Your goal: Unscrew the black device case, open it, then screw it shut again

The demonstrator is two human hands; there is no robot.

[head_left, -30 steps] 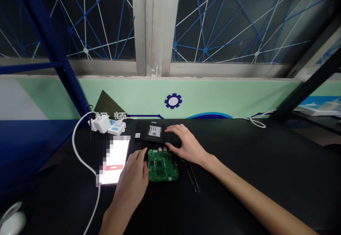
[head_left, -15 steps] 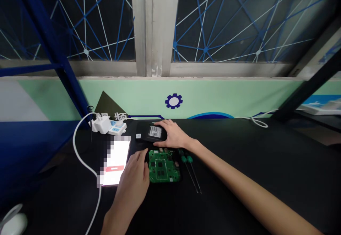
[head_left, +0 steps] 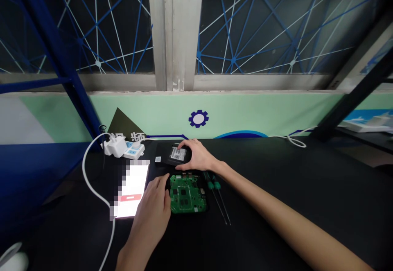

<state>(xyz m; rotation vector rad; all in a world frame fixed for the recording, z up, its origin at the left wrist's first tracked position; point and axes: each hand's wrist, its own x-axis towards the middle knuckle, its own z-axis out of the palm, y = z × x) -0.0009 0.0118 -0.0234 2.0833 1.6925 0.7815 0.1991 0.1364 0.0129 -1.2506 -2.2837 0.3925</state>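
My right hand [head_left: 199, 156] spans the right end of a black plastic cover [head_left: 166, 161] that carries a white printed label [head_left: 178, 153]. Its thumb is on the near edge and its fingers are on the far side. Just in front lies a green circuit board [head_left: 195, 195] in a dark shallow casing. My left hand [head_left: 155, 197] lies along the board's left side, fingers stretched forward and thumb beside the edge; whether it presses on the casing I cannot tell. Two screwdrivers with green-and-black handles [head_left: 214, 184] lie right of the board, shafts toward me.
A lit screen [head_left: 132, 187], partly pixelated, lies left of my left hand. Behind it is a white power strip [head_left: 135, 151] with a plugged-in adapter [head_left: 115, 146]. A white cable [head_left: 89, 181] runs down the left. Another cable [head_left: 296, 142] loops by the wall.
The whole view has shifted slightly, so everything sits a little lower and further left. Both hands keep nearly the same places relative to the board and cover.
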